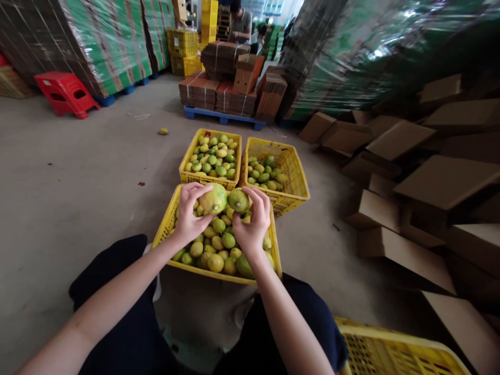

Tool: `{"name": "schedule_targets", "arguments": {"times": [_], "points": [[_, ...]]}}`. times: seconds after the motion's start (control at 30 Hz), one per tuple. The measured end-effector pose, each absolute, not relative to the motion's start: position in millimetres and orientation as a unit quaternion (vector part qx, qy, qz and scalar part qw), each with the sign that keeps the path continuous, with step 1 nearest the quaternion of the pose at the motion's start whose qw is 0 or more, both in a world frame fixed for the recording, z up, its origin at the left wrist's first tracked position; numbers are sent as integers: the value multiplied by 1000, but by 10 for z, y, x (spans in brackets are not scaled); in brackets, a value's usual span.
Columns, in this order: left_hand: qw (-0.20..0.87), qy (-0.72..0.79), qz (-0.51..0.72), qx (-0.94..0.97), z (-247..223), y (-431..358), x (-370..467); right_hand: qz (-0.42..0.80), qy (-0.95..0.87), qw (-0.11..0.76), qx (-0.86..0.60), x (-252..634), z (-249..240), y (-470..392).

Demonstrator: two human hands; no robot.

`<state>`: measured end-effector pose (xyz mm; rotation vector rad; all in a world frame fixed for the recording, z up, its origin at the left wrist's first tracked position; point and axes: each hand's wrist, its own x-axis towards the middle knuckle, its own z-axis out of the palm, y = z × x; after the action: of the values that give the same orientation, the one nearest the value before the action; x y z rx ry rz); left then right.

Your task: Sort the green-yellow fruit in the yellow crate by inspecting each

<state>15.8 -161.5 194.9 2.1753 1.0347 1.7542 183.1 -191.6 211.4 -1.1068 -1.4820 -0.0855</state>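
Observation:
My left hand (190,213) grips a large yellow-green lemon (214,198) between thumb and fingers. Just to its right, my right hand (255,219) holds a smaller, greener lemon (238,200). Both fruits are raised above a yellow crate (278,260) filled with yellow and green lemons, which stands between my knees. Behind it, a second yellow crate (182,167) on the left is full of lemons. The third yellow crate (299,174), on the right, has lemons mostly in its left part.
One lemon (163,132) lies on the floor near a red stool (66,94). Open cardboard boxes (406,135) are heaped at the right. Another yellow crate (398,349) is at the lower right. Flattened cartons sit on a blue pallet (224,117); a person (241,26) is behind.

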Motion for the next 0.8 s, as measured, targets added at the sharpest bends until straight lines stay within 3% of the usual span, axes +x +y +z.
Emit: {"name": "schedule_targets", "arguments": {"times": [0.8], "points": [[102, 348, 588, 723, 1937, -1590, 172, -22, -631, 595, -497, 1826, 2078, -1915]]}}
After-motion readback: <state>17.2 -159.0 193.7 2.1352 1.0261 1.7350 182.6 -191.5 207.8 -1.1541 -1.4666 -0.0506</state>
